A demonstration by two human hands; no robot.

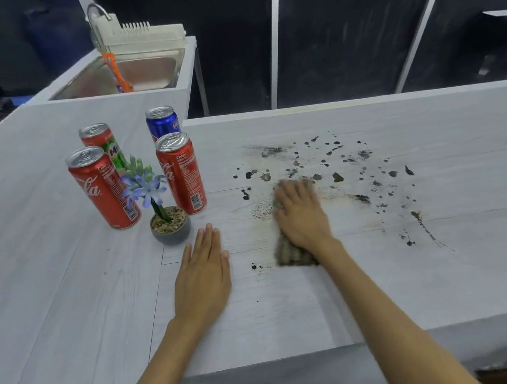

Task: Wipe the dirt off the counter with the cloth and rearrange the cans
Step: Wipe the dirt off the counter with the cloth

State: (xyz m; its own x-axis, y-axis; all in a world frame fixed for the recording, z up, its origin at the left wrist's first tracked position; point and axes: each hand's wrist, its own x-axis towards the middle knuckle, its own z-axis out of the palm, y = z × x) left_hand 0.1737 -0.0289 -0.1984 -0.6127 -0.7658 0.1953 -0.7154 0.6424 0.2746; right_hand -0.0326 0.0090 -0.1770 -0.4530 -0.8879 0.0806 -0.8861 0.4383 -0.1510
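My right hand (301, 214) presses flat on a grey-brown cloth (291, 252) in the middle of the white counter (292, 308); the cloth shows at my fingertips and beside my wrist. Dark dirt spots and smears (335, 162) scatter ahead and to the right of the cloth. My left hand (203, 277) lies flat on the counter, fingers together, holding nothing. Left of the dirt stand a Coca-Cola can (101, 188), a second Coca-Cola can (181, 173), a red-and-green can (100, 140) and a blue Pepsi can (163, 123).
A small grey pot with a blue flower (165, 215) stands between the two Coca-Cola cans, just ahead of my left hand. Behind the cans is a steel sink (141, 71) with a white rack. The counter's back edge borders dark panels.
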